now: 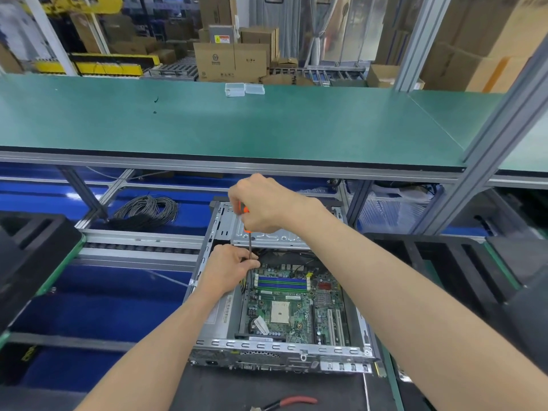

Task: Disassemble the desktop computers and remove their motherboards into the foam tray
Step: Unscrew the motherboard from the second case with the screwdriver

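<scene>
Red-handled pliers (292,402) lying on the dark mat at the near edge; open computer case (275,348) sitting just beyond them.

Motherboard (292,310) lying inside the case, not yet out. Right hand (261,203) wrapping its fingers round the orange handle of a screwdriver (247,229), shaft pointing down at the board's far left corner. Left hand (229,268) pinching the shaft low down, near the tip. Black foam tray (32,241) sitting off to the left. Two small clear boxes (243,89) resting on the green desk (267,126) beyond.
</scene>
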Demonstrator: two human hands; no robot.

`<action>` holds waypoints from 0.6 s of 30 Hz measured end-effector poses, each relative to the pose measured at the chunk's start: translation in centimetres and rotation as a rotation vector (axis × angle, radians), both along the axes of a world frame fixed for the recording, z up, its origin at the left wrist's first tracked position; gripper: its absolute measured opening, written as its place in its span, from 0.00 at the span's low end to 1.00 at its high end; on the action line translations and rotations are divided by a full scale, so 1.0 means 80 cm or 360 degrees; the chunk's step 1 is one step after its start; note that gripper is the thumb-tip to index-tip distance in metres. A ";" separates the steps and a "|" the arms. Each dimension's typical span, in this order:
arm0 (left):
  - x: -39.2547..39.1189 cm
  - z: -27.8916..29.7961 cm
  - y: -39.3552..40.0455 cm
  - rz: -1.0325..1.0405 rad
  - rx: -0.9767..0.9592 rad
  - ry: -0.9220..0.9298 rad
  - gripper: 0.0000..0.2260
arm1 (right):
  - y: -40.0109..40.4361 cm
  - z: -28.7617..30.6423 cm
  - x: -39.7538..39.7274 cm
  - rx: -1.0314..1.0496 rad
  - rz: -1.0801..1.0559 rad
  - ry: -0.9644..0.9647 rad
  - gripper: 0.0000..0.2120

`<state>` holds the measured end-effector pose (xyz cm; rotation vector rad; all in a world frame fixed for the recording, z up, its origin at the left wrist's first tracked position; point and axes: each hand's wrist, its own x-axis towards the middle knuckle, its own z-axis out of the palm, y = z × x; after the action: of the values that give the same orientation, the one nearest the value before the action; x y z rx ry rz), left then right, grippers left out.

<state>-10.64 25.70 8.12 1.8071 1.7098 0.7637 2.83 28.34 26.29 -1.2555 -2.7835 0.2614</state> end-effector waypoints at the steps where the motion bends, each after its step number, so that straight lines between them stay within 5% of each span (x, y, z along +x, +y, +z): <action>1: 0.000 0.000 -0.001 0.0003 0.0005 -0.0021 0.02 | -0.001 0.004 0.003 -0.0072 0.0033 0.0031 0.09; 4: -0.001 0.001 -0.003 0.0024 0.0032 -0.0069 0.02 | -0.007 0.004 0.004 -0.0146 0.0054 0.0143 0.09; 9: -0.001 -0.002 -0.001 0.0050 -0.0023 -0.0148 0.02 | -0.009 -0.006 -0.003 0.0250 -0.0215 0.0004 0.13; 12: 0.000 -0.002 0.000 0.0037 -0.0032 -0.0141 0.02 | 0.000 -0.007 0.000 0.0112 -0.0084 0.0032 0.03; 16: 0.000 -0.002 -0.001 0.0028 -0.0042 -0.0110 0.04 | 0.000 0.004 0.012 -0.0163 0.0078 0.0118 0.12; 18: 0.001 0.001 -0.001 0.0021 -0.0034 -0.0112 0.04 | -0.004 0.004 0.014 -0.0136 0.0010 0.0164 0.08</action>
<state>-10.60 25.65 8.17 1.7355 1.6801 0.8025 3.92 28.04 26.58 -1.2141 -2.7157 0.4367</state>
